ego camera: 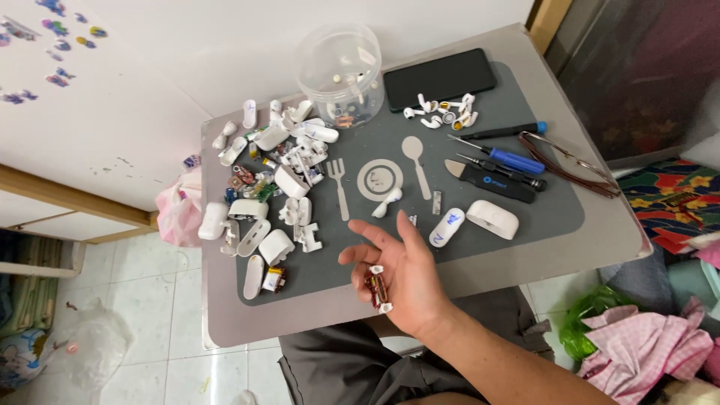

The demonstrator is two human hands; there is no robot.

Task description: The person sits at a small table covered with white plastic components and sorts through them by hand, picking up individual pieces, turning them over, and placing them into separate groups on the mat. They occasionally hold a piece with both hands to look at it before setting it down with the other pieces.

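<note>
My right hand (401, 281) lies palm up over the near edge of the grey mat (525, 214), fingers loosely curled. In the palm rest small red and white parts (377, 287), like innards of an earbud case. Just beyond the fingers lie a white earbud (386, 202) on the mat's printed plate outline, a white case half with blue marks (447, 226) and a white case shell (493, 219). My left hand is out of sight.
A heap of taken-apart white earbud cases (274, 187) fills the mat's left side. At the back stand a clear plastic tub (339, 71), a black phone (439, 78) and loose earbuds (442, 112). Screwdrivers (499, 156), a pry tool (487, 180) and glasses (566, 161) lie at the right.
</note>
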